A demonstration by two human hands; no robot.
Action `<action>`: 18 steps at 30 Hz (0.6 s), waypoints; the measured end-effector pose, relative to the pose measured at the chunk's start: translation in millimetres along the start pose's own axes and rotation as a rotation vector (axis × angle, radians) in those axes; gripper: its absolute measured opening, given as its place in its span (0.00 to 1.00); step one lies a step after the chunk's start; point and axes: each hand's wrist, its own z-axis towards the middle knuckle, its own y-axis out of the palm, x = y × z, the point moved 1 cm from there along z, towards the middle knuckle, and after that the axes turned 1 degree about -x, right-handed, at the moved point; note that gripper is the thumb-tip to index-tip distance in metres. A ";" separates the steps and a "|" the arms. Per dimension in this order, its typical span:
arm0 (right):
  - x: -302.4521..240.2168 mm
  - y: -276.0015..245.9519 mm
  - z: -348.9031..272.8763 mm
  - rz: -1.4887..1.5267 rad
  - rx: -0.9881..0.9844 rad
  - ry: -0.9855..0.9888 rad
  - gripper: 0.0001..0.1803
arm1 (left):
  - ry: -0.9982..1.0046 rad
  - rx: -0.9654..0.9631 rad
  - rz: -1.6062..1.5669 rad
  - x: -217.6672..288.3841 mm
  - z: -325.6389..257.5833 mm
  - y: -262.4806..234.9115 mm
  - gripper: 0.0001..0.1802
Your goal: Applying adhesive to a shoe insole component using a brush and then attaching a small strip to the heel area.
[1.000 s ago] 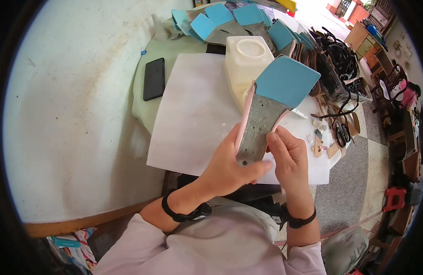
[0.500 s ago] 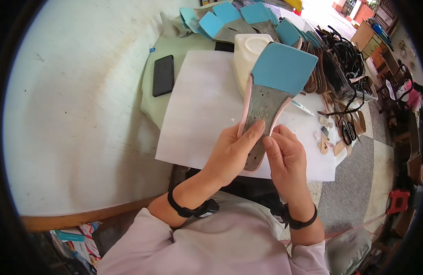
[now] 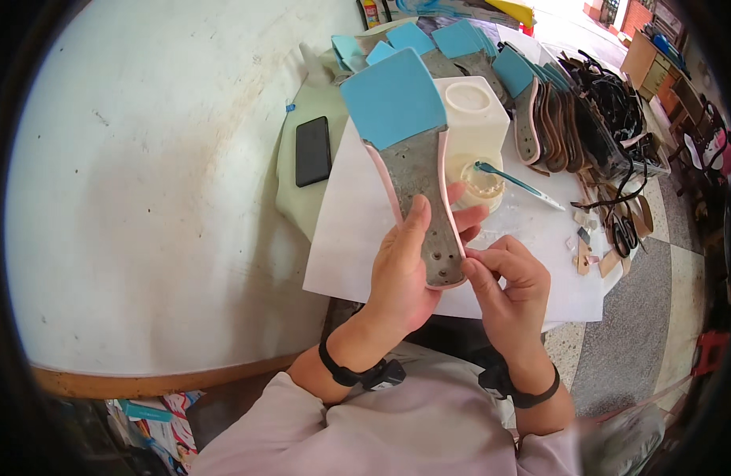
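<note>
A shoe insole (image 3: 417,174), blue at the broad front and grey at the narrow heel, is held up with its heel toward me. Pink edging strip (image 3: 451,202) runs along both its sides and round the heel. My left hand (image 3: 405,270) grips the insole from the left, thumb on the grey face and fingertips showing past its right edge. At the heel's right side, my right hand (image 3: 512,293) pinches the pink edging between thumb and fingers. Behind the insole is a white plastic container (image 3: 480,119) with a cream-crusted round opening, and a toothbrush (image 3: 524,186) lies across that opening.
White paper (image 3: 334,254) covers the work surface. A black phone (image 3: 312,151) lies to the left. More insoles (image 3: 552,123) are stacked at the back, near a bin of black straps (image 3: 603,103). Scissors (image 3: 624,236) and scraps (image 3: 585,254) lie at the right.
The insole has swung its blue front leftward. My right hand has slid down the edging to the heel, and my left fingers have spread past the edge. The container's opening is now uncovered.
</note>
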 end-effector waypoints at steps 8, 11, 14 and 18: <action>-10.9 -2.4 12.0 -0.279 0.013 -0.342 0.07 | -0.076 0.044 0.042 4.1 -10.7 11.0 0.33; -10.1 7.8 11.1 -0.459 0.011 -0.451 0.08 | 0.024 0.067 0.099 0.2 -12.1 2.4 0.32; -8.5 10.1 11.4 -0.508 -0.041 -0.435 0.10 | -0.026 0.073 0.110 6.6 -10.9 -1.6 0.31; -6.0 3.2 7.9 -0.092 -0.068 -0.119 0.10 | -0.015 0.014 -0.047 13.1 -4.4 -10.0 0.28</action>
